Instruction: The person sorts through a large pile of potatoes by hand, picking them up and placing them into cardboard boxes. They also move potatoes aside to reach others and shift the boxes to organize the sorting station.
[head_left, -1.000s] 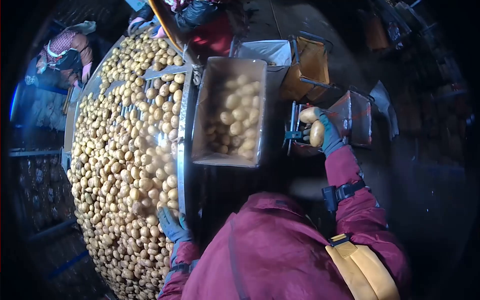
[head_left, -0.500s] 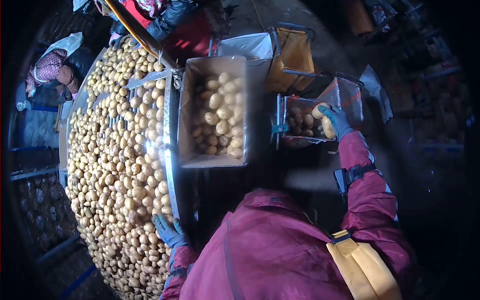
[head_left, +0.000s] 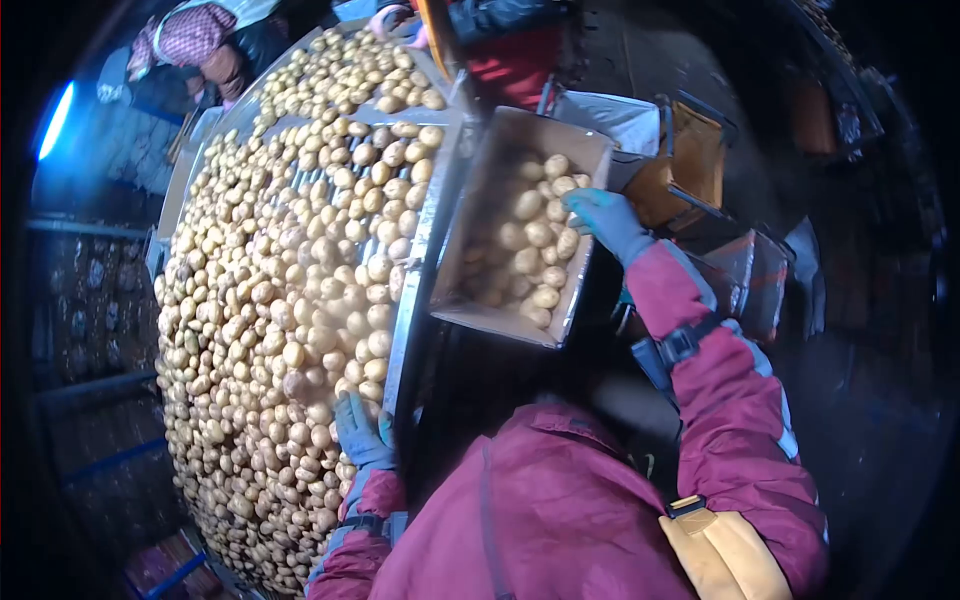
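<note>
Potatoes (head_left: 290, 320) lie in a thick layer over the sorting table. My left hand (head_left: 362, 432), in a blue glove, rests at the table's near right edge, fingers stretched onto the potatoes and thumb apart. In the middle stands a cardboard box (head_left: 500, 318) with a clear plastic liner, partly filled with potatoes (head_left: 540, 235). My right hand (head_left: 608, 222), gloved in blue as well, reaches over the box's right wall. Its fingers are extended towards the potatoes at that side, and no potato shows in its grasp.
A metal rail (head_left: 418, 290) edges the table beside the box. Right of the box stand a brown open container (head_left: 695, 155), a white-lined one (head_left: 610, 120) and a clear-lined crate (head_left: 745, 275). Two other people work at the far side, one in a checked sleeve (head_left: 190, 35).
My right hand has left the clear-lined crate, where it held potatoes, and moved left to the cardboard box. My left hand stays on the table's potatoes. The view has shifted.
</note>
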